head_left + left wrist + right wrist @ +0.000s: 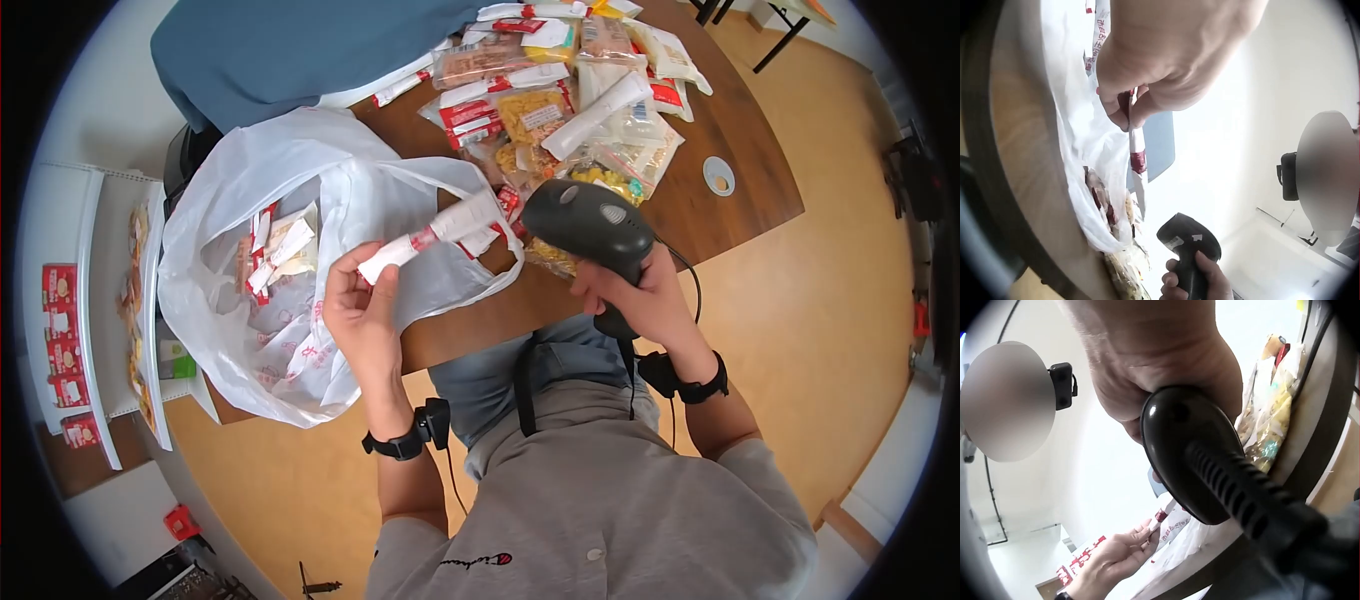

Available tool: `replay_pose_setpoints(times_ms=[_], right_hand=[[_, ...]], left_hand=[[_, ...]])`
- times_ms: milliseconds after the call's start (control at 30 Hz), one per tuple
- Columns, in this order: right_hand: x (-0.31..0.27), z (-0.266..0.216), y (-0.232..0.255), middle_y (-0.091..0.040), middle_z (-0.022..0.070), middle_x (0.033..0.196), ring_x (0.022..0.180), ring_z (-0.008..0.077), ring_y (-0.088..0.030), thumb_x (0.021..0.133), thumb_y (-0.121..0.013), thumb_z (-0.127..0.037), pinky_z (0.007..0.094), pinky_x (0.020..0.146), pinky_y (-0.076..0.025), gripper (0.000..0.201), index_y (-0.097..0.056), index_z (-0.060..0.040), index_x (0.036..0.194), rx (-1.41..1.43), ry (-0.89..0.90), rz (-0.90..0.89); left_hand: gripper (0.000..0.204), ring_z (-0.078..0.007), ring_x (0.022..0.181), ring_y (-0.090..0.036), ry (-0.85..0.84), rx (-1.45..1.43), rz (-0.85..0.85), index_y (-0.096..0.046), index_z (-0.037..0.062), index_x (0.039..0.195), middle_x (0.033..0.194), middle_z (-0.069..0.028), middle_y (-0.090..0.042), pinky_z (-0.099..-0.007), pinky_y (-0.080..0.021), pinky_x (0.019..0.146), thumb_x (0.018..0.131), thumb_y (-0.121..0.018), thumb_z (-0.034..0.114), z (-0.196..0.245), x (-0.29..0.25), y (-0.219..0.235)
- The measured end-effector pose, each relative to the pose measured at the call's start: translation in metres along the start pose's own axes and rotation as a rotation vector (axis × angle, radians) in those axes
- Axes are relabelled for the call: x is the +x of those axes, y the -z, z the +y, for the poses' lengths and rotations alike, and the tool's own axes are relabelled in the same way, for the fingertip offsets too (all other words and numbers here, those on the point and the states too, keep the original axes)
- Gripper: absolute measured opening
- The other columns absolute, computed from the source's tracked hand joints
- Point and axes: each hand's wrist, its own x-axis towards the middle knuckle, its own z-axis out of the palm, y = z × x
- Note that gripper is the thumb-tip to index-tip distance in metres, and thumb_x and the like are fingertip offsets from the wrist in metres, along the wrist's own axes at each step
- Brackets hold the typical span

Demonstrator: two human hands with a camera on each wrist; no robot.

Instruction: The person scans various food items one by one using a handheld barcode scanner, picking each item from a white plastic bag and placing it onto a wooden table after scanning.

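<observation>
The left hand (364,318) pinches one end of a slim white and red packet (440,232) between thumb and fingers, above the edge of a white plastic bag (365,180). In the right hand (650,300) is a black handheld scanner (590,222), gripped by its handle, its head pointing toward the packet. The left wrist view shows the left hand (1172,62) holding the packet (1139,162) upright, with the scanner (1190,240) below it. The scanner's cord end (1241,500) fills the middle of the right wrist view. Several packets (285,255) lie inside the open bag.
Many food packets (535,115) are heaped on the brown table (740,130) beyond the scanner. A blue-grey cloth (290,60) lies at the back left, and a round white disc (718,176) near the right edge. Shelves (90,300) with red boxes stand at left.
</observation>
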Motion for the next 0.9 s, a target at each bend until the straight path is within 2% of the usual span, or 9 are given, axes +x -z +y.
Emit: replay_pose_setpoints(times_ms=[133, 233, 467, 600, 633, 700, 733, 800, 900], right_hand=[[0.000, -0.001, -0.022, -0.068, 0.0084, 0.072, 0.061, 0.0118, -0.065, 0.087, -0.070, -0.011, 0.0262, 0.057, -0.049, 0.016, -0.069, 0.0009, 0.098, -0.214, 0.027, -0.028], [0.003, -0.001, -0.040, -0.066, 0.0159, 0.072, 0.062, 0.0281, -0.066, 0.080, -0.074, -0.013, 0.0339, 0.061, -0.050, 0.029, -0.066, 0.0010, 0.104, -0.370, 0.299, -0.064], [0.004, -0.001, -0.049, -0.066, 0.0195, 0.078, 0.074, 0.0393, -0.066, 0.080, -0.073, -0.017, 0.0410, 0.066, -0.051, 0.032, -0.060, 0.0011, 0.104, -0.375, 0.348, -0.162], [0.007, 0.000, -0.034, -0.067, 0.0155, 0.077, 0.071, 0.0351, -0.066, 0.082, -0.073, -0.015, 0.0375, 0.066, -0.051, 0.033, -0.063, -0.0011, 0.110, -0.365, 0.425, -0.075], [0.005, 0.002, -0.028, -0.068, 0.0131, 0.076, 0.064, 0.0255, -0.066, 0.084, -0.073, -0.015, 0.0333, 0.062, -0.051, 0.031, -0.065, -0.0021, 0.110, -0.366, 0.374, -0.039], [0.000, -0.005, -0.013, -0.068, 0.0128, 0.075, 0.062, 0.0208, -0.066, 0.084, -0.073, -0.015, 0.0316, 0.060, -0.050, 0.028, -0.066, -0.0012, 0.108, -0.321, 0.203, -0.023], [-0.002, -0.007, -0.006, -0.068, 0.0124, 0.074, 0.060, 0.0160, -0.066, 0.085, -0.073, -0.015, 0.0299, 0.058, -0.050, 0.026, -0.067, -0.0003, 0.106, -0.274, 0.032, -0.010], [-0.005, 0.001, 0.007, -0.068, 0.0087, 0.070, 0.058, 0.0094, -0.064, 0.087, -0.071, -0.014, 0.0260, 0.056, -0.049, 0.022, -0.067, 0.0014, 0.103, -0.230, 0.112, 0.048], [-0.012, 0.006, 0.027, -0.067, 0.0053, 0.075, 0.061, 0.0110, -0.064, 0.092, -0.064, -0.008, 0.0247, 0.057, -0.050, 0.011, -0.066, 0.0025, 0.095, -0.087, 0.021, 0.131]], left_hand=[[0.019, -0.0128, 0.087, -0.065, -0.033, 0.030, 0.112, -0.063, -0.0038, 0.107, 0.102, -0.0119, -0.069, -0.0251, -0.051, 0.084, 0.088, -0.066, -0.006, -0.018, -0.012, 0.014], [0.017, -0.0099, 0.075, -0.064, -0.131, -0.107, 0.274, -0.065, -0.0020, 0.099, 0.093, -0.0100, -0.070, -0.0218, -0.050, 0.072, 0.085, -0.072, -0.004, -0.025, -0.017, 0.015], [0.013, -0.0149, 0.082, -0.064, -0.253, 0.118, 0.595, -0.064, -0.0034, 0.097, 0.091, -0.0112, -0.068, -0.0253, -0.053, 0.076, 0.087, -0.071, 0.001, -0.023, -0.022, 0.087], [0.016, -0.0150, 0.084, -0.063, -0.269, 0.179, 0.690, -0.064, -0.0043, 0.100, 0.095, -0.0109, -0.067, -0.0262, -0.053, 0.076, 0.088, -0.071, 0.004, -0.021, 0.014, 0.147], [0.016, -0.0150, 0.084, -0.063, -0.270, 0.178, 0.686, -0.064, -0.0043, 0.100, 0.095, -0.0109, -0.067, -0.0262, -0.053, 0.076, 0.088, -0.071, 0.004, -0.020, 0.023, 0.155], [0.017, -0.0153, 0.085, -0.064, -0.222, 0.646, 0.567, -0.065, -0.0033, 0.102, 0.101, -0.0098, -0.067, -0.0282, -0.052, 0.078, 0.089, -0.070, 0.007, -0.018, 0.037, 0.163], [0.017, -0.0153, 0.085, -0.064, -0.227, 0.645, 0.561, -0.065, -0.0033, 0.102, 0.101, -0.0098, -0.067, -0.0282, -0.052, 0.078, 0.089, -0.070, 0.007, -0.013, 0.039, 0.156], [0.016, -0.0160, 0.087, -0.064, -0.424, 1.255, 0.636, -0.067, -0.0010, 0.103, 0.105, -0.0078, -0.067, -0.0292, -0.052, 0.080, 0.090, -0.067, 0.007, 0.000, 0.040, 0.134], [0.017, -0.0193, 0.091, -0.065, -0.525, 0.968, 0.557, -0.068, -0.0002, 0.103, 0.105, -0.0098, -0.068, -0.0291, -0.052, 0.078, 0.087, -0.068, 0.006, 0.008, 0.035, 0.084]])
